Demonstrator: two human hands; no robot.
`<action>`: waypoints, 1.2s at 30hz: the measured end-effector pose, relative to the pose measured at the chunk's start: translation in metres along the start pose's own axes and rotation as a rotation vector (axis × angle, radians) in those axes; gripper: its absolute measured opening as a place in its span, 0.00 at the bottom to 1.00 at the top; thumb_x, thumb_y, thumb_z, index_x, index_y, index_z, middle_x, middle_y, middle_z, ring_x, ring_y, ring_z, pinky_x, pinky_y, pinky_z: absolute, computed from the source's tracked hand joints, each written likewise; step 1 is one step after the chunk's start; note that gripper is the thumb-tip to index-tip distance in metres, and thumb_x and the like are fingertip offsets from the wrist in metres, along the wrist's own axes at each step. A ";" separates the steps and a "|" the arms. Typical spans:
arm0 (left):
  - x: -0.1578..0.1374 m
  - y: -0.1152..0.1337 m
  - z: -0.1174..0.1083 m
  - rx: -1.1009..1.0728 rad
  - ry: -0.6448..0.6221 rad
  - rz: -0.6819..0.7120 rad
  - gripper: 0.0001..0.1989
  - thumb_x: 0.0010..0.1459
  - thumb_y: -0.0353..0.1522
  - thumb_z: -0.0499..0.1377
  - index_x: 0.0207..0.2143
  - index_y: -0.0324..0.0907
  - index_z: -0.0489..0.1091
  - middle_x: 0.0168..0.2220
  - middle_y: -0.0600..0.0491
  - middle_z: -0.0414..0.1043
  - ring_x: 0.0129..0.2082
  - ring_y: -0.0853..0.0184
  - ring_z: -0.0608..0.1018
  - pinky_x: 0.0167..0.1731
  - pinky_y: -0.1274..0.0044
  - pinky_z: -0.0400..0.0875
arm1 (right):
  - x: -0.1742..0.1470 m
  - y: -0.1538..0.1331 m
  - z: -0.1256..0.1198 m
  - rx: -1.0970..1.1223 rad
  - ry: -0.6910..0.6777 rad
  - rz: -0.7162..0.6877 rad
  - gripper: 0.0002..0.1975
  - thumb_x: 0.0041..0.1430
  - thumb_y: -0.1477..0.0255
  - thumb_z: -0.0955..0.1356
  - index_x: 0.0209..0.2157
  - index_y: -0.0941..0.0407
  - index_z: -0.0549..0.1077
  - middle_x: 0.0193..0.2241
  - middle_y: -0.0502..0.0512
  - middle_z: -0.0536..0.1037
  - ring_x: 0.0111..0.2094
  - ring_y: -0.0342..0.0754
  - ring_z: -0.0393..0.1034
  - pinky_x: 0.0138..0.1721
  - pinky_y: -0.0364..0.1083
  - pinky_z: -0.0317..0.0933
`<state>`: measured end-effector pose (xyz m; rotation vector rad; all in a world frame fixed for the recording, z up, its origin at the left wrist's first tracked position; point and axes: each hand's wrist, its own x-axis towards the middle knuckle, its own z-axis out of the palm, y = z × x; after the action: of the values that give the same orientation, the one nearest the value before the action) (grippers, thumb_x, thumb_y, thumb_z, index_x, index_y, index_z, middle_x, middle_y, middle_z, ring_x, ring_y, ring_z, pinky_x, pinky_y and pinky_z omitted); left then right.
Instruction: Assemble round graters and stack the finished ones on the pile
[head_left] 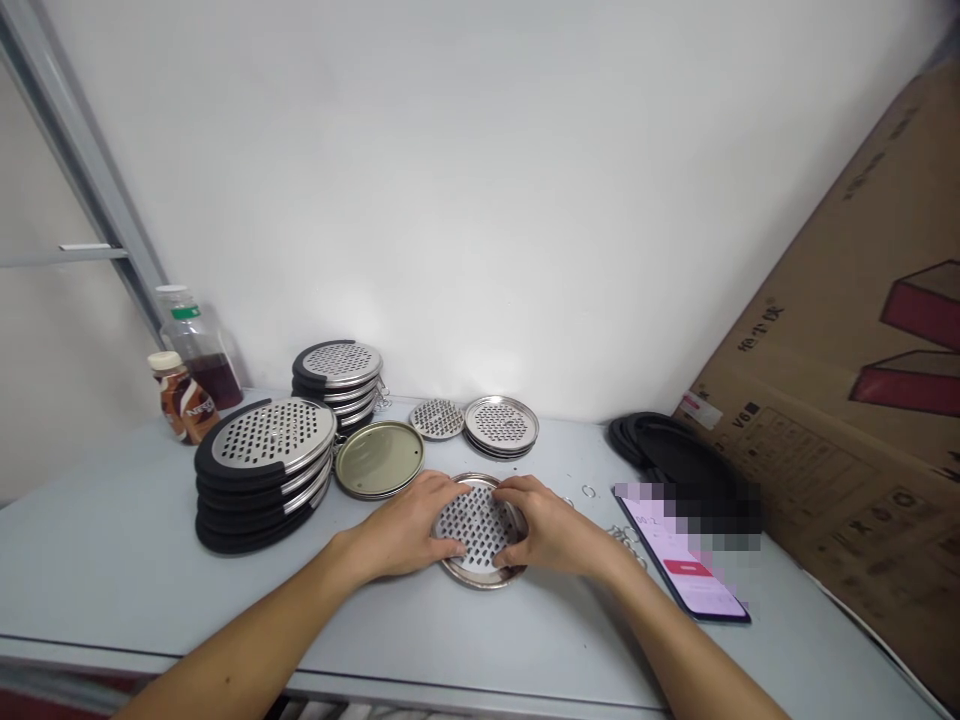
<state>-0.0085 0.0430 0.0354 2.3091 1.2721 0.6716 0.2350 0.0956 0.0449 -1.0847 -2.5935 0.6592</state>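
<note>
In front of me a round perforated metal disc [480, 525] with rows of raised holes, like a grater plate, lies in or just over a shallow metal dish [484, 581]. My left hand [409, 525] grips its left side, thumb at the near edge and fingers at the far edge. On the right side my right hand [551, 525] grips it the same way. Whether the disc is fully seated inside the rim cannot be made out. Beyond the hands are a loose perforated disc [436, 419] and a small stack of dishes with perforated discs [501, 424].
Left stand two stacks of black-edged perforated discs [266, 435] [337, 362], olive-coloured round lids [380, 458] and two bottles [206, 360] [182, 400]. Right are metal rings [626, 540], a phone [694, 570], black round parts [664, 450] and a large cardboard box [847, 430]. A wall rises behind.
</note>
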 end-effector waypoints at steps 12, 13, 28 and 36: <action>0.000 0.002 -0.001 -0.024 -0.005 -0.016 0.33 0.52 0.36 0.67 0.60 0.50 0.62 0.55 0.48 0.67 0.58 0.54 0.65 0.57 0.63 0.62 | 0.000 0.004 0.003 0.021 0.004 0.011 0.37 0.37 0.62 0.78 0.52 0.57 0.74 0.54 0.63 0.70 0.56 0.62 0.62 0.56 0.55 0.58; 0.000 0.002 -0.001 -0.024 -0.003 -0.017 0.33 0.52 0.36 0.67 0.60 0.50 0.62 0.55 0.48 0.67 0.58 0.54 0.65 0.57 0.63 0.62 | 0.000 0.004 0.003 0.019 0.006 0.009 0.37 0.37 0.62 0.78 0.52 0.57 0.74 0.55 0.64 0.70 0.56 0.62 0.62 0.56 0.55 0.58; 0.000 0.004 -0.002 -0.012 -0.012 -0.015 0.32 0.53 0.36 0.67 0.60 0.50 0.62 0.54 0.49 0.68 0.57 0.55 0.66 0.57 0.64 0.62 | 0.000 0.002 0.002 -0.025 -0.003 0.002 0.38 0.39 0.61 0.78 0.53 0.59 0.73 0.55 0.65 0.70 0.56 0.61 0.62 0.56 0.53 0.58; -0.001 0.004 -0.002 -0.013 -0.016 -0.025 0.33 0.52 0.36 0.67 0.60 0.50 0.62 0.55 0.49 0.67 0.58 0.56 0.66 0.57 0.65 0.61 | 0.000 0.000 0.001 -0.015 -0.008 -0.001 0.36 0.38 0.61 0.78 0.51 0.59 0.74 0.53 0.64 0.71 0.55 0.62 0.63 0.55 0.54 0.59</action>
<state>-0.0076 0.0409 0.0391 2.2800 1.2838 0.6502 0.2346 0.0952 0.0442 -1.0874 -2.6097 0.6464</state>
